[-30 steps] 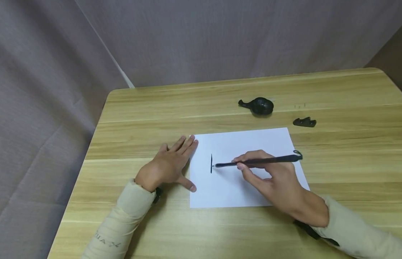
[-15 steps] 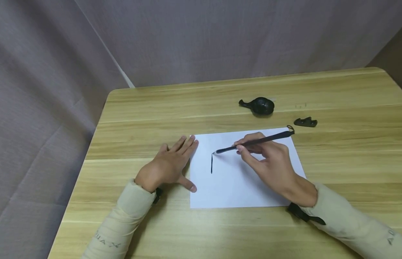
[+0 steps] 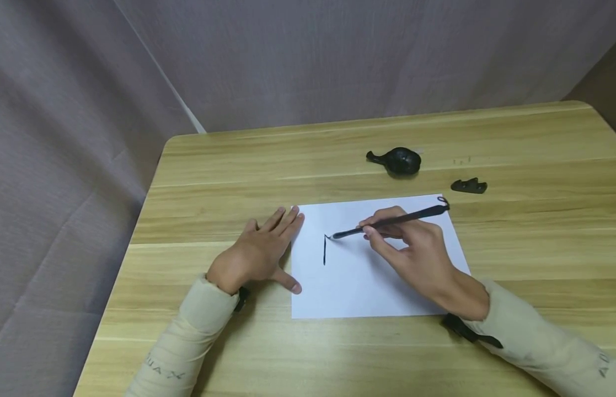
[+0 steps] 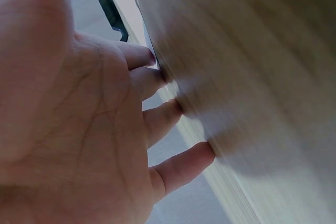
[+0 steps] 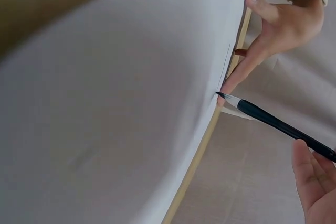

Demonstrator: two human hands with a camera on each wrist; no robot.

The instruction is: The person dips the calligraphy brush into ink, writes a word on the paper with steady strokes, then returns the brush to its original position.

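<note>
My right hand (image 3: pixel 419 245) pinches a dark writing brush (image 3: pixel 397 220) between thumb and fingers, its handle slanting up to the right. In the right wrist view the brush (image 5: pixel 283 127) shows a pale tuft with a black tip right at the paper. On the white sheet of paper (image 3: pixel 347 292) stands a thin vertical black stroke (image 3: pixel 325 253), with a short mark starting from its top at the brush tip. My left hand (image 3: pixel 258 253) lies with spread fingers at the paper's left edge. The left wrist view shows its palm (image 4: pixel 89 108) and straight fingers, their tips at the tabletop.
Behind the paper, a black gourd-shaped object (image 3: pixel 399 161) lies on the wooden table (image 3: pixel 228 182). To its right is a small dark brush rest (image 3: pixel 469 186) with peaks. A grey curtain (image 3: pixel 308 60) hangs beyond the table's back edge.
My right hand has moved the brush up from the stroke's middle to its top, then slightly right and down, leaving a short mark. The left hand stays in place.
</note>
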